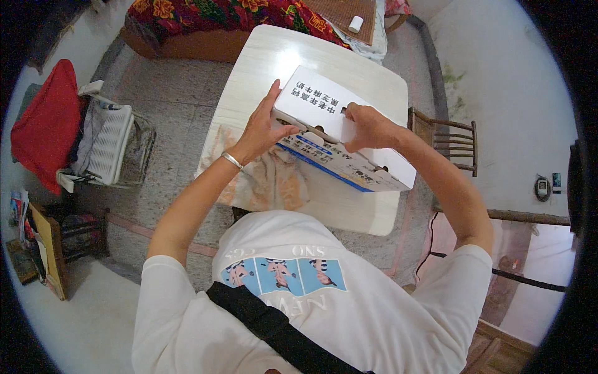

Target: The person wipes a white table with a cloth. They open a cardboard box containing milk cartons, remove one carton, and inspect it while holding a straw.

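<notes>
A white cardboard carton (317, 103) with dark printing and a blue strip along its lower side is tilted over a pale table. My left hand (265, 128) grips its left end, the thumb on the near edge and the fingers along the end; a silver bangle circles that wrist. Over the top panel, my right hand (370, 128) is closed on the carton near a small cut-out, with thumb and fingers bent. The carton hides part of both hands' fingers. A crumpled beige and orange cloth (268, 181) lies on the table beneath my left forearm.
The table (374, 215) has rounded corners and reaches close to my body. Beyond it lies a red floral cover (237, 19), with a small white object (355, 24) on a woven mat. A wooden chair (455, 140) stands right; a white chair (109, 143) with red cloth stands left.
</notes>
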A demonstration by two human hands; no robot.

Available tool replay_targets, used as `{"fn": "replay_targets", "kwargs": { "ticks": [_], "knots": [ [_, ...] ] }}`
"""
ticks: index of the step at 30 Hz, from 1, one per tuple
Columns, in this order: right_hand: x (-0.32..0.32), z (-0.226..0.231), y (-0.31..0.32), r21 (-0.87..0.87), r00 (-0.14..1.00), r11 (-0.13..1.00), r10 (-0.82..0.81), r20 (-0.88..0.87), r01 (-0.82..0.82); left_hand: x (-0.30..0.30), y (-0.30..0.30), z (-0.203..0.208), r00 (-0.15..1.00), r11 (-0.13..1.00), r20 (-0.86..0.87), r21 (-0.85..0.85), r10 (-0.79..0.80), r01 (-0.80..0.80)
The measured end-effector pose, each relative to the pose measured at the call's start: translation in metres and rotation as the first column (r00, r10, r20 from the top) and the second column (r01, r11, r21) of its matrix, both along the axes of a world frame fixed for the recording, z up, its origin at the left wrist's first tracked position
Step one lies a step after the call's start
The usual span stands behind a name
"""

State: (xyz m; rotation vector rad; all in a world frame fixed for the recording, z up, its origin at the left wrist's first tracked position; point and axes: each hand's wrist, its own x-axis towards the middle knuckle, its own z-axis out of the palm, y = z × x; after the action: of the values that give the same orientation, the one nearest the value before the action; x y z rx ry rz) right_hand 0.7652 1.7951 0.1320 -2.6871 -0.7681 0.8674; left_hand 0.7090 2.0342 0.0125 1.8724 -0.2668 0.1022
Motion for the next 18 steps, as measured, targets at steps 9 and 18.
{"fn": "replay_targets", "kwargs": {
  "ticks": [9,18],
  "knots": [
    [-0.001,-0.012,-0.004,0.069,0.995,0.993,-0.088,-0.054,0.092,-0.061,-0.065,-0.007,0.909,0.914,0.201,0.104,0.366,-0.391],
    [-0.014,-0.007,0.002,0.160,0.967,0.960,-0.209,-0.144,0.232,-0.068,-0.081,0.013,0.903,0.916,0.415,0.308,0.113,-0.256]
  ]
}}
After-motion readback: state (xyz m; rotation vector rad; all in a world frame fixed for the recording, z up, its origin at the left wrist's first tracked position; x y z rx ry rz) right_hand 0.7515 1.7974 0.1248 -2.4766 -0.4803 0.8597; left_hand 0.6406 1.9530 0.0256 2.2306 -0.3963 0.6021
